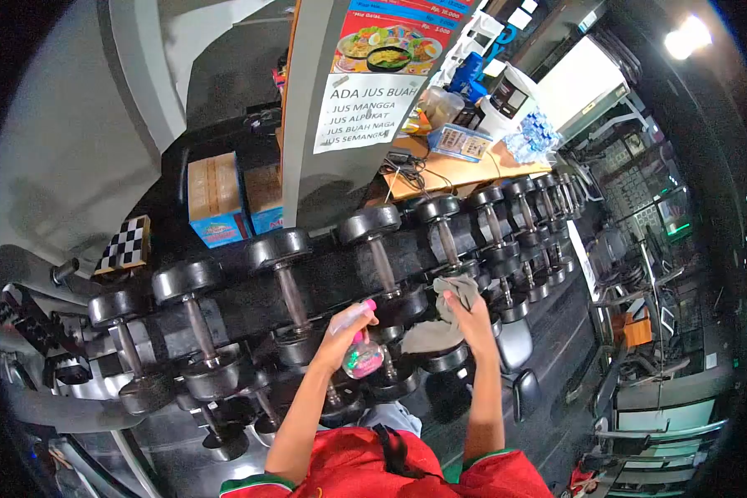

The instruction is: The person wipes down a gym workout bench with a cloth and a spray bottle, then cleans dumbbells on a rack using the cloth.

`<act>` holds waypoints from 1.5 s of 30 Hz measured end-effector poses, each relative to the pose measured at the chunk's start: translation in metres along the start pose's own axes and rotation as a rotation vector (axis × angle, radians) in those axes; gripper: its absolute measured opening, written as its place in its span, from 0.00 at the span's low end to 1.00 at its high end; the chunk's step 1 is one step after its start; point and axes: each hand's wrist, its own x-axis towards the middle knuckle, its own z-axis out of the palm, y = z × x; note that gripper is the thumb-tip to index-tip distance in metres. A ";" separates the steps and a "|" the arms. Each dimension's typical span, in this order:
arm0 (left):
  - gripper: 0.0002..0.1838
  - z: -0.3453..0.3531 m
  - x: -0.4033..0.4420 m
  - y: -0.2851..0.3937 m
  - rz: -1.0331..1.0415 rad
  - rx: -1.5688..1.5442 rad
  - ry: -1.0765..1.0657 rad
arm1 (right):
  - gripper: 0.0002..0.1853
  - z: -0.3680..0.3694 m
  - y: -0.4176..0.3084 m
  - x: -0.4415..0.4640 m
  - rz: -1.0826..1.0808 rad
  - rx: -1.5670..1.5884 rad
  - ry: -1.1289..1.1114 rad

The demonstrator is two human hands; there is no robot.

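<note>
My left hand (pixel 346 332) is closed around a clear spray bottle (pixel 363 358) with a pink nozzle, held in front of the dumbbell rack. A grey cloth (pixel 458 292) is bunched in my right hand (pixel 467 315), against the head of a black dumbbell (pixel 446 241) in the upper row. Left of it, another dumbbell (pixel 379 261) lies beyond the bottle. A greyish rounded pad or cloth (pixel 432 337) rests over a lower dumbbell head, below my right hand.
More dumbbells (pixel 286 290) fill both rows of the rack on either side. Behind it stand a wooden counter (pixel 473 170) with packages and cables, a menu sign (pixel 365 112), and cardboard boxes (pixel 216 195). Gym machines and a bench pad (pixel 527 394) are at right.
</note>
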 end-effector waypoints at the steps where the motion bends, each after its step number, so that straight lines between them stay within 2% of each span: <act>1: 0.18 0.000 0.002 -0.001 -0.012 0.002 0.031 | 0.16 -0.005 -0.002 0.012 -0.073 -0.137 -0.035; 3: 0.19 -0.001 0.004 -0.001 -0.018 0.031 0.047 | 0.17 -0.014 -0.019 0.035 -0.329 -0.580 -0.097; 7: 0.17 -0.001 0.004 0.001 0.010 -0.022 0.057 | 0.17 -0.014 -0.023 0.079 -0.286 -0.647 -0.304; 9: 0.15 -0.001 0.004 -0.002 0.023 -0.018 0.065 | 0.19 -0.008 -0.009 0.106 -0.394 -0.842 -0.448; 10: 0.16 -0.002 0.004 -0.004 -0.005 0.014 0.044 | 0.23 -0.004 -0.011 0.117 -0.268 -0.871 -0.547; 11: 0.16 -0.003 0.004 -0.005 -0.032 0.049 0.024 | 0.23 -0.003 -0.002 0.126 -0.277 -0.859 -0.569; 14: 0.18 0.002 0.005 -0.004 -0.046 0.121 0.035 | 0.32 0.007 0.038 0.163 -0.239 -0.954 -0.958; 16: 0.18 0.000 0.005 -0.003 -0.123 0.176 0.060 | 0.29 0.014 0.041 0.169 -0.221 -0.982 -0.998; 21: 0.15 0.013 0.007 0.010 -0.116 0.102 0.165 | 0.28 0.031 0.061 0.177 -0.147 -1.043 -1.051; 23: 0.15 0.014 0.007 0.009 -0.119 0.056 0.193 | 0.25 0.039 0.094 0.179 -0.402 -0.982 -0.969; 25: 0.14 0.010 0.006 0.008 -0.116 0.015 0.189 | 0.23 0.050 0.090 0.177 -0.341 -1.010 -0.987; 31: 0.17 0.006 0.008 0.008 -0.223 0.027 0.175 | 0.24 0.045 0.082 0.182 -0.425 -0.946 -1.045; 33: 0.13 0.012 0.010 0.013 -0.197 0.100 0.206 | 0.25 0.034 0.069 0.184 -0.345 -0.937 -1.081; 37: 0.16 0.004 0.010 0.009 -0.181 0.105 0.142 | 0.27 0.014 0.024 0.185 -0.267 -0.926 -1.197; 39: 0.14 0.002 0.010 0.007 -0.151 0.099 0.133 | 0.25 0.013 0.017 0.181 -0.265 -0.871 -1.212; 41: 0.14 0.004 0.011 0.010 -0.157 0.095 0.135 | 0.24 0.016 0.023 0.176 -0.474 -0.753 -1.189; 45: 0.12 0.010 0.013 0.018 -0.194 0.088 0.142 | 0.21 0.040 0.018 0.163 -0.497 -0.725 -1.210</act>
